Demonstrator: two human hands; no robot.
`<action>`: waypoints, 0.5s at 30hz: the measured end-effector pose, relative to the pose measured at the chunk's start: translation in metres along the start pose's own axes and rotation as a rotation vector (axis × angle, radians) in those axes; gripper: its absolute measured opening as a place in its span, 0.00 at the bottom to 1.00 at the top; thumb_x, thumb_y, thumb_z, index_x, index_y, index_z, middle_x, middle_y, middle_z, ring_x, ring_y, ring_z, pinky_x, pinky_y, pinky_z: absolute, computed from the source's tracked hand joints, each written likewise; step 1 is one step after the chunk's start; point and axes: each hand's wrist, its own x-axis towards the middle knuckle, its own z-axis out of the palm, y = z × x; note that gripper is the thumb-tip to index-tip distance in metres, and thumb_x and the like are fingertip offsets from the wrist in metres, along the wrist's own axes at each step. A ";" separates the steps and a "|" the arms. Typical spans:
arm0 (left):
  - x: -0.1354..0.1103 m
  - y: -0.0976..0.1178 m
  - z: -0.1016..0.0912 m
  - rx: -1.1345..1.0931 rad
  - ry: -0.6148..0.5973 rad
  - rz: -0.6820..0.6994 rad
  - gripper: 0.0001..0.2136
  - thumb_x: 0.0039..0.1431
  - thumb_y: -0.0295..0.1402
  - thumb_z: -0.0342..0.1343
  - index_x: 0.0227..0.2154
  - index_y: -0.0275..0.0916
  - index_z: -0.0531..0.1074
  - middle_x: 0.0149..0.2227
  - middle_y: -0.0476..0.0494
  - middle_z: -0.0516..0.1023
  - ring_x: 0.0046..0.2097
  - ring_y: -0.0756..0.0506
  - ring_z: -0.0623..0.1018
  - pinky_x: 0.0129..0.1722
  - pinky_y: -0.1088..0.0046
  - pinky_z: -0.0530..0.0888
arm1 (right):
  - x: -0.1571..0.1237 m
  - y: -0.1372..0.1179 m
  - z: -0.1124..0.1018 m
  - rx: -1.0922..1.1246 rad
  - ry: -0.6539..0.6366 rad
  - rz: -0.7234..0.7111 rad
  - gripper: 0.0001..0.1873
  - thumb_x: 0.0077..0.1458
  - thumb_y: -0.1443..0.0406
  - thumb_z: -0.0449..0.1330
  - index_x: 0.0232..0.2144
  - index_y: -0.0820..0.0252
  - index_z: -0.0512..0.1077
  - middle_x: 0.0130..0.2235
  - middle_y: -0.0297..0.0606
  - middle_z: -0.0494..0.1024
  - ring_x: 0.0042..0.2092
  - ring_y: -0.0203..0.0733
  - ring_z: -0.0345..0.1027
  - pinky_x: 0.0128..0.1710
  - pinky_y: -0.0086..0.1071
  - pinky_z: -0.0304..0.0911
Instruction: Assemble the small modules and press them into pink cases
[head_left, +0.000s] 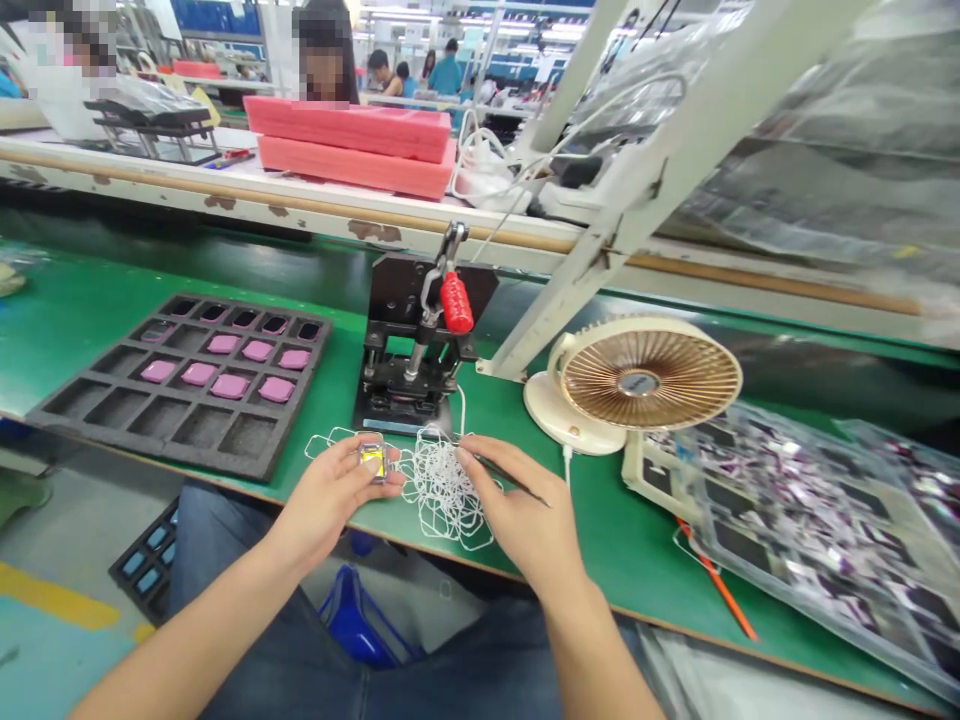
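My left hand (330, 495) is closed around a small square watch case (373, 460), its inside showing yellow, with the thumb lying on it. A loose heap of thin white ring gaskets (446, 490) lies on the green bench just to its right. At the heap's right side, my right hand (529, 510) is closed in a pinch on dark thin tweezers (517, 482); the rear end sticks out past the fingers, and the tips are hard to make out. Behind the heap stands a black hand press (409, 375) with a red lever grip (456, 303).
A grey foam tray (262, 455) at left holds pink pieces (232, 386) and dark-faced ones. To the right are a cream fan (649, 380), an orange stick (724, 590) and a clear-covered tray of parts (810, 520). Red foam blocks (352, 160) sit on the shelf behind.
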 end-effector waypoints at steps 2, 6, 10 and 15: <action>0.000 0.000 -0.003 0.006 -0.021 -0.014 0.18 0.62 0.33 0.72 0.51 0.31 0.77 0.52 0.28 0.85 0.45 0.39 0.86 0.49 0.60 0.82 | 0.006 -0.001 -0.008 -0.027 -0.007 0.059 0.09 0.68 0.57 0.67 0.41 0.54 0.84 0.44 0.39 0.87 0.45 0.46 0.82 0.50 0.39 0.78; -0.009 0.000 -0.004 -0.017 -0.036 -0.089 0.17 0.64 0.35 0.70 0.51 0.31 0.81 0.58 0.26 0.83 0.51 0.36 0.86 0.50 0.62 0.84 | -0.012 -0.015 -0.026 -0.047 0.037 0.159 0.16 0.73 0.54 0.61 0.41 0.57 0.82 0.43 0.42 0.86 0.45 0.47 0.81 0.48 0.37 0.76; -0.016 0.000 -0.009 -0.037 0.071 -0.235 0.25 0.63 0.38 0.70 0.61 0.37 0.78 0.62 0.33 0.81 0.62 0.32 0.81 0.56 0.64 0.84 | -0.058 -0.015 -0.056 -0.084 0.150 0.257 0.22 0.79 0.53 0.48 0.50 0.59 0.77 0.39 0.39 0.83 0.39 0.41 0.78 0.41 0.33 0.74; -0.014 -0.007 -0.027 0.037 0.081 -0.379 0.41 0.54 0.37 0.74 0.71 0.53 0.67 0.61 0.46 0.83 0.66 0.30 0.77 0.55 0.63 0.85 | -0.108 0.022 -0.170 -0.563 0.324 0.570 0.28 0.73 0.44 0.51 0.40 0.60 0.78 0.27 0.35 0.76 0.28 0.41 0.68 0.29 0.31 0.62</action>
